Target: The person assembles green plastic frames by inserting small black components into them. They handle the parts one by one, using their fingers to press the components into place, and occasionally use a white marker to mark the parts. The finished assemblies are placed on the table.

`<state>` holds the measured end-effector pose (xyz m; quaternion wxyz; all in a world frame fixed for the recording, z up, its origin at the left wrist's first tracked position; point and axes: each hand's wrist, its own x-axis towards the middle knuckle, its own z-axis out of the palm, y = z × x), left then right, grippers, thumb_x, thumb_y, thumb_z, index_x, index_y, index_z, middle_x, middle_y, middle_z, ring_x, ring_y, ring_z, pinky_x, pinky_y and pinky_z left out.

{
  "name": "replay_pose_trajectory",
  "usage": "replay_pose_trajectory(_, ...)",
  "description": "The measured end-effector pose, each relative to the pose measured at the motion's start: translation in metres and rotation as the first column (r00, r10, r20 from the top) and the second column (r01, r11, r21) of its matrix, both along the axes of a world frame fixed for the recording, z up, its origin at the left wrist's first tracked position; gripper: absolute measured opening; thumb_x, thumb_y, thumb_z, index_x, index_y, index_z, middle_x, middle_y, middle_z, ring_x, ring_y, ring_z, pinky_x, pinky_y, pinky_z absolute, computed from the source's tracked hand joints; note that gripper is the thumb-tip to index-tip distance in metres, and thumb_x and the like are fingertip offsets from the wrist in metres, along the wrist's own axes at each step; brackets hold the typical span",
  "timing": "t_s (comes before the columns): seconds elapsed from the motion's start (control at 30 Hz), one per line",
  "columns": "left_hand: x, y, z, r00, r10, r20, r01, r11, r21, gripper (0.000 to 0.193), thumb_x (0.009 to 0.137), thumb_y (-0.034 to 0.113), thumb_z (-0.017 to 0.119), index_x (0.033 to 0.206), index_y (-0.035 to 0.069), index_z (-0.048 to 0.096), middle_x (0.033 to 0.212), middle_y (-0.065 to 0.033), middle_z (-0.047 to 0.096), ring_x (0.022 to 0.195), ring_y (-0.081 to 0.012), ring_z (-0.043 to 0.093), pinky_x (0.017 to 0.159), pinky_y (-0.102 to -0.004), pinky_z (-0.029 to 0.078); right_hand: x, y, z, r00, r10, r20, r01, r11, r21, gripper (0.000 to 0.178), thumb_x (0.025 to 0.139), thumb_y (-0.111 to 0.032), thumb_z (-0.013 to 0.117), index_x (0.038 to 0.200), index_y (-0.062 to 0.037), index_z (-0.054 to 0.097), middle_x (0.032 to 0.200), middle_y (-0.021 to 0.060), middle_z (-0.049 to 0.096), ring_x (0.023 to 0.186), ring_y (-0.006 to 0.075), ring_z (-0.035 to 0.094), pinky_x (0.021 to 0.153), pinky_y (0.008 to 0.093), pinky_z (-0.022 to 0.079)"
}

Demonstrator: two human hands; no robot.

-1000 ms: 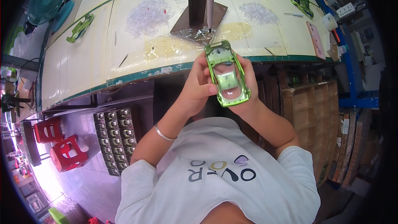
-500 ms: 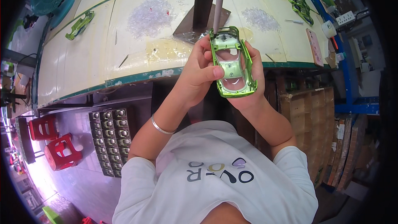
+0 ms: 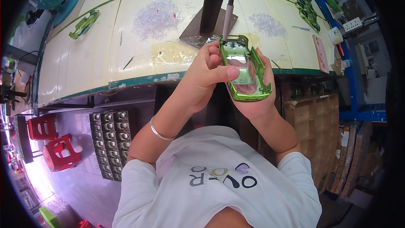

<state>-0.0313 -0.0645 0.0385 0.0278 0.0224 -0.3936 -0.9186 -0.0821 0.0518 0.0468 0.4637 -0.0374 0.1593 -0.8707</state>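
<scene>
Shiny green plastic toy car shell held up under a hanging screwdriver.

Left hand (image 3: pixel 206 74) pinches the shiny green plastic toy car shell (image 3: pixel 244 69), thumb on its clear insert; right hand (image 3: pixel 255 101) cups it from beneath above the bench edge. The grey-tipped screwdriver (image 3: pixel 228 12) meets its front end; fastening seems underway, demanding steady alignment.

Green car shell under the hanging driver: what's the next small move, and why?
Probably raise the green car shell slightly so the driver bit seats at its top edge. The left hand pins the clear insert with the thumb, the right hand cradles the shell from below, and the bit tip sits just at the rim.
</scene>
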Motion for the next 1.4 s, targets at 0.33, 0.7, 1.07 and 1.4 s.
replay_pose_trajectory(0.33, -0.002, -0.004, 0.011, 0.997, -0.036, 0.072, 0.043, 0.995, -0.086, 0.083, 0.065, 0.024, 0.07, 0.123, -0.01, 0.02, 0.112, -0.0154, 0.045, 0.106, -0.021, 0.045, 0.092, -0.0307, 0.033, -0.001, 0.004, 0.003, 0.994, -0.059, -0.094, 0.078, 0.971, 0.226, 0.054, 0.086, -0.047, 0.028, 0.109, -0.0015, 0.047, 0.096, 0.0156, 0.056, 0.079, 0.0244, 0.057, 0.061, 0.0365, 0.047)
replay_pose_trajectory(0.7, 0.002, 0.002, -0.004, 0.998, 0.066, 0.003, -0.065, 0.986, -0.152, 0.098, 0.06, 0.013, 0.074, 0.128, -0.005, 0.006, 0.106, -0.015, 0.043, 0.079, -0.0157, 0.049, 0.06, -0.0244, 0.044, -0.011, -0.004, -0.015, 0.99, -0.052, -0.131, 0.085, 0.961, 0.264, 0.052, 0.082, -0.047, 0.03, 0.1, -0.0025, 0.05, 0.075, 0.0125, 0.055, 0.059, 0.0197, 0.054, 0.046, 0.0271, 0.043)
replay_pose_trajectory(1.07, 0.023, 0.007, -0.013, 0.988, 0.022, -0.154, -0.053, 0.978, -0.2, 0.111, 0.058, 0.008, 0.074, 0.132, 0.003, -0.009, 0.124, -0.0188, 0.033, 0.111, -0.0237, 0.036, 0.098, -0.0348, 0.024, -0.047, 0.004, -0.041, 0.911, 0.412, -0.01, -0.409, 0.9, -0.149, 0.059, 0.082, -0.048, 0.027, 0.105, 0.003, 0.047, 0.072, 0.0187, 0.05, 0.039, 0.0148, 0.039, 0.038, 0.0261, 0.037)
replay_pose_trajectory(1.4, 0.031, 0.012, -0.008, 0.987, 0.062, -0.146, -0.089, 0.979, -0.184, 0.119, 0.05, 0.022, 0.081, 0.134, 0.005, -0.003, 0.13, -0.0223, 0.027, 0.123, -0.0279, 0.025, 0.1, -0.0377, 0.019, -0.053, 0.003, -0.044, 0.871, 0.489, -0.045, -0.48, 0.827, -0.294, 0.065, 0.083, -0.047, 0.026, 0.118, 0.0065, 0.037, 0.074, 0.021, 0.05, 0.037, 0.0116, 0.034, 0.034, 0.0247, 0.037)
